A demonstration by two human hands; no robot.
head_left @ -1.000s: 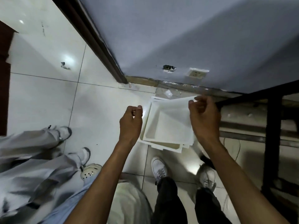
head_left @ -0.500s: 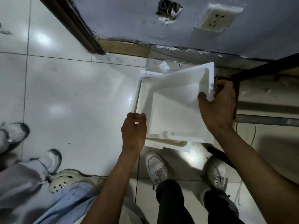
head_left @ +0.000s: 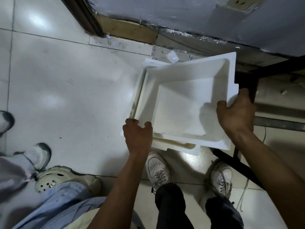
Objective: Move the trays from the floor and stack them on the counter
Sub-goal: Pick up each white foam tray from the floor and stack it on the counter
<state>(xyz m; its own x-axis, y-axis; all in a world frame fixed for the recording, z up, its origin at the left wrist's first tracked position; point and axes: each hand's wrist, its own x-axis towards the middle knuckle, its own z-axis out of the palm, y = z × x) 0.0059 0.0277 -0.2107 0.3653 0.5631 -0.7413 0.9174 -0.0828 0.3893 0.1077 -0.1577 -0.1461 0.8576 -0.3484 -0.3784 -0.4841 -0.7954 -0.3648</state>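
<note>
A white foam tray (head_left: 181, 103) is tilted, its far right corner raised, above more white trays (head_left: 178, 147) stacked on the tiled floor. My left hand (head_left: 137, 136) grips its near left corner, fingers curled over the rim. My right hand (head_left: 236, 113) holds the right rim, thumb inside the tray. The lower trays show only as edges at the left, the near side and the far corner.
A dark metal table frame (head_left: 247, 81) stands right of the trays, against my right hand. The grey wall (head_left: 181, 14) with a socket (head_left: 239, 4) is beyond. My white shoes (head_left: 158, 169) are just below the stack. Two other people's feet (head_left: 54, 177) stand at the left.
The camera has dropped closer to the floor. Both hands have closed on the top tray, and its right side has lifted off the stack.
</note>
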